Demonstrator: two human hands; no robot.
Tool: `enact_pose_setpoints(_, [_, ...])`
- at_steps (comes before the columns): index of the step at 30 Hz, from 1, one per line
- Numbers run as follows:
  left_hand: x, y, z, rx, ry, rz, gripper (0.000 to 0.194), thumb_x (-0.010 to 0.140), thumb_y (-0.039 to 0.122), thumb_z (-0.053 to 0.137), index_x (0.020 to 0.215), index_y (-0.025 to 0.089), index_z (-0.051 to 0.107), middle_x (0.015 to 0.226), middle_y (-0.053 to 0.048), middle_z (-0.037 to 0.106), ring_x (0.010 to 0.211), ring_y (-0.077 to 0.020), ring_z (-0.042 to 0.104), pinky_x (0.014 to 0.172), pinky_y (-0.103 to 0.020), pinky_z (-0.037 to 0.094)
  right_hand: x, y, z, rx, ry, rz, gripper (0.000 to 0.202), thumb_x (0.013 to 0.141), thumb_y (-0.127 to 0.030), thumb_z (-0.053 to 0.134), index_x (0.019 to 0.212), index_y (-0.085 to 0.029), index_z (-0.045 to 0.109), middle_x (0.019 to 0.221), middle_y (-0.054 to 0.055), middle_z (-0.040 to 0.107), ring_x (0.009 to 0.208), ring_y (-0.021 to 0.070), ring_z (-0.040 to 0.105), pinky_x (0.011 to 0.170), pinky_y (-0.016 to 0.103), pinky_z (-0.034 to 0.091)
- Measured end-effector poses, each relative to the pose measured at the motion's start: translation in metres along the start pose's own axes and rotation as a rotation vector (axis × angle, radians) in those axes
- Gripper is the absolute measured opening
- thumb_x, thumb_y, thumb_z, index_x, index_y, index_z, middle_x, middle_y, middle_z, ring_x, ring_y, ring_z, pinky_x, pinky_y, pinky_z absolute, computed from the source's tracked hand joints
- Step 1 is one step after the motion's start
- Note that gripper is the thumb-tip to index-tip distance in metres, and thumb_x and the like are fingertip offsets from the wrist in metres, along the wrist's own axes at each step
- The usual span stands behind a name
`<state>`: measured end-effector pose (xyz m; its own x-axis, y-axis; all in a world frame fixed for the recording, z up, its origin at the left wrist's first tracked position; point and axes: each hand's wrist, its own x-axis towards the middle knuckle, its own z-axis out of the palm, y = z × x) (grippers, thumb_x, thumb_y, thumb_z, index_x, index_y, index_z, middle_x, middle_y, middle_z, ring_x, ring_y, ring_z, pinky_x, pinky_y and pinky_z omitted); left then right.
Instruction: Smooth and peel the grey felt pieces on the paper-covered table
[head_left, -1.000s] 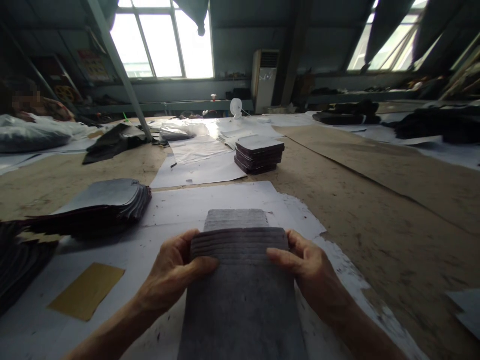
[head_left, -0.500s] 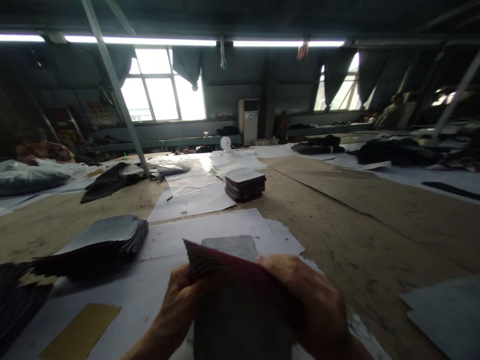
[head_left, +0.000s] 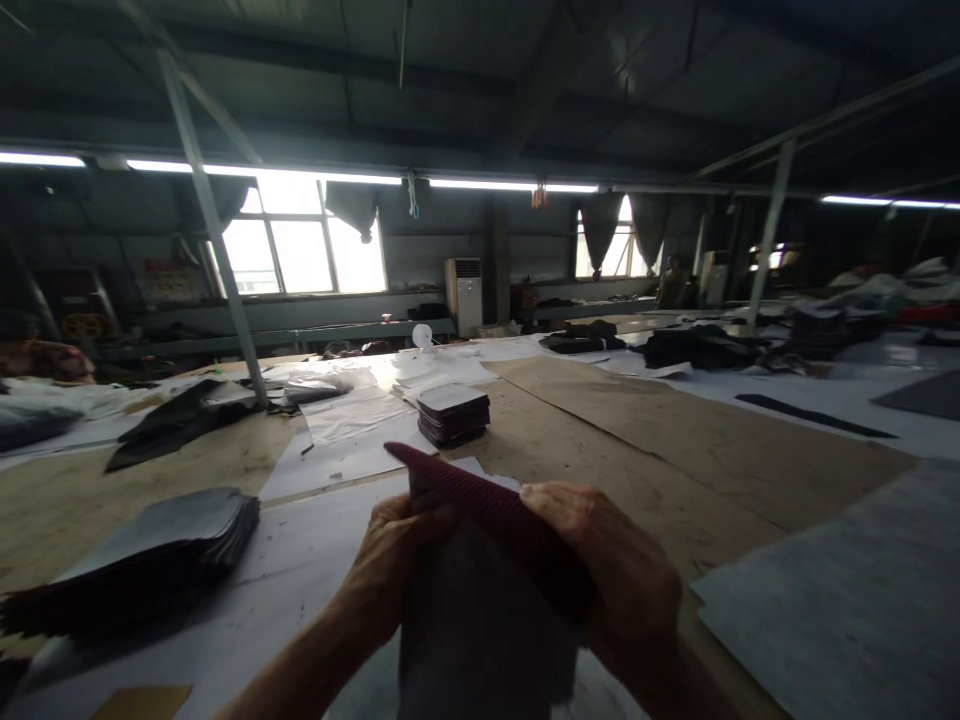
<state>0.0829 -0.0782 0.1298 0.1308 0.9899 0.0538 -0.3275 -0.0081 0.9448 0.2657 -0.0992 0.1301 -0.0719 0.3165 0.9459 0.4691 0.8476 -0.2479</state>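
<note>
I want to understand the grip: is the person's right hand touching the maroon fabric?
Touching. The head view shows the right hand lying over the maroon fabric, with no gap visible between them.

Grey stack [head_left: 484, 620] now bent over, maroon side [head_left: 480, 500] showing

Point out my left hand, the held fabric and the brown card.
Left hand [head_left: 394, 552]: head view, near the thumb's base.
Held fabric [head_left: 487, 620]: head view, grey face.
Brown card [head_left: 146, 702]: head view, upper part.

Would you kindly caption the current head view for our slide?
Left hand and right hand hold bent grey and maroon fabric at a worktable.
</note>
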Motion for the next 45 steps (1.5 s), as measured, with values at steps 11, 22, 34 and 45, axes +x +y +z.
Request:
enact_pose_setpoints(11, [0.000,-0.002,0.004,-0.016,0.077,-0.078,0.023,0.062,0.026,0.068,0.078,0.009,0.065,0.063,-0.008,0.066,0.055,-0.0191,0.060,0.057,-0.031,0.049,-0.021,0.011,0.003,0.823,-0.074,1.047,0.045,0.059,-0.032,0.073,0.099,-0.014,0.062,0.089,0.007,0.068,0.086,0.0261,0.062,0.071,0.032,0.051])
enact_pose_setpoints(22, [-0.007,-0.015,-0.004,0.161,0.038,-0.076,0.028,0.066,0.038,0.067,0.083,0.016,0.063,0.070,-0.003,0.067,0.059,-0.0199,0.061,0.058,-0.032,0.049,-0.031,0.000,0.008,0.487,0.049,1.123,0.029,0.062,-0.035,0.068,0.083,-0.017,0.063,0.064,0.001,0.066,0.060,0.0210,0.062,0.055,0.031,0.052])
enact_pose_setpoints(34, [0.003,-0.035,-0.012,-0.008,-0.047,-0.089,0.029,0.056,0.032,0.070,0.079,0.015,0.068,0.073,-0.006,0.066,0.071,-0.0209,0.060,0.071,-0.033,0.046,-0.049,0.010,-0.005,-0.037,-0.087,-0.093,0.033,0.076,-0.014,0.051,0.106,-0.021,0.062,0.098,0.005,0.067,0.089,0.0197,0.063,0.079,0.028,0.050])
enact_pose_setpoints(45, [0.000,-0.037,-0.012,-0.017,0.009,-0.203,0.023,0.059,0.026,0.068,0.077,0.013,0.068,0.070,-0.005,0.066,0.065,-0.0196,0.059,0.063,-0.029,0.047,-0.058,0.010,0.011,0.162,-0.106,0.315,0.027,0.072,-0.016,0.054,0.095,-0.018,0.067,0.088,0.007,0.069,0.083,0.0230,0.064,0.075,0.032,0.052])
